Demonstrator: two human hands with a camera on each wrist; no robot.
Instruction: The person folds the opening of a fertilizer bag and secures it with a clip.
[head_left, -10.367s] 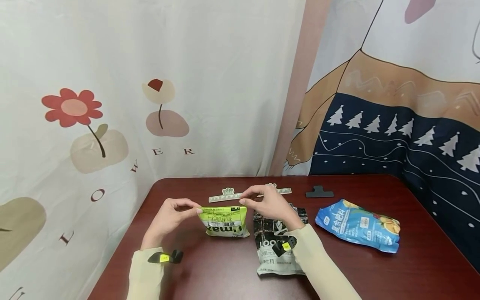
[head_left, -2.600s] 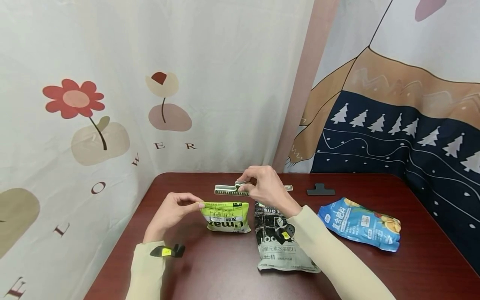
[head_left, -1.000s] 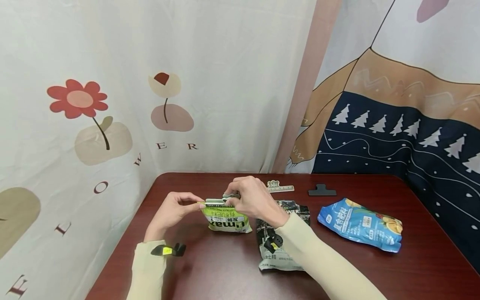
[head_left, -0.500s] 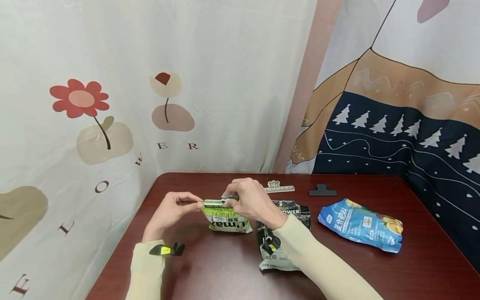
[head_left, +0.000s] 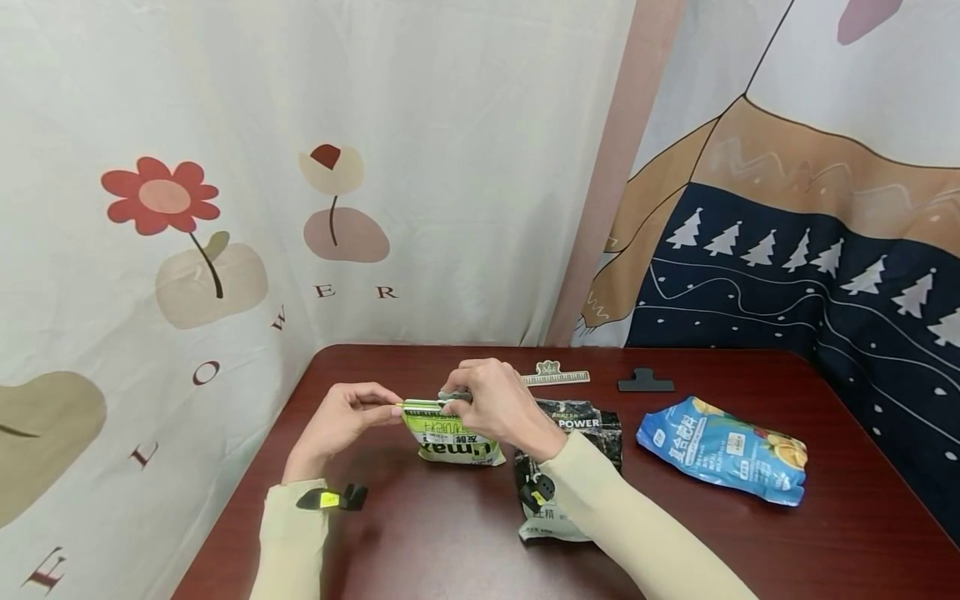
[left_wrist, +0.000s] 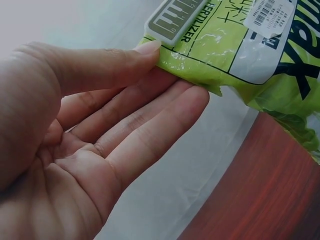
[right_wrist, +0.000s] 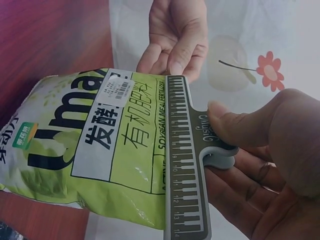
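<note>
Reddish table [head_left: 435,537]: clip [right_wrist: 185,160], green bag [right_wrist: 132,172] in hands [head_left: 337,425] [head_left: 501,402]

Over the near bench [head_left: 420,537] there is room between the left sleeve [head_left: 291,546] and the black-and-grey bag [head_left: 600,429], but the green bag [head_left: 459,450] blocks the way behind, the right sleeve [head_left: 637,525] crosses above the black-and-grey bag, and the blue pouch [head_left: 723,452] leaves only a narrow gap beside it.

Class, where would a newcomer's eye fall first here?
Likely the green bag in the middle, its corner pinched by the left hand and a clip held along its top edge by the right hand. The blue bag on the table, right, and the red flower on the curtain, left, come next.
</note>
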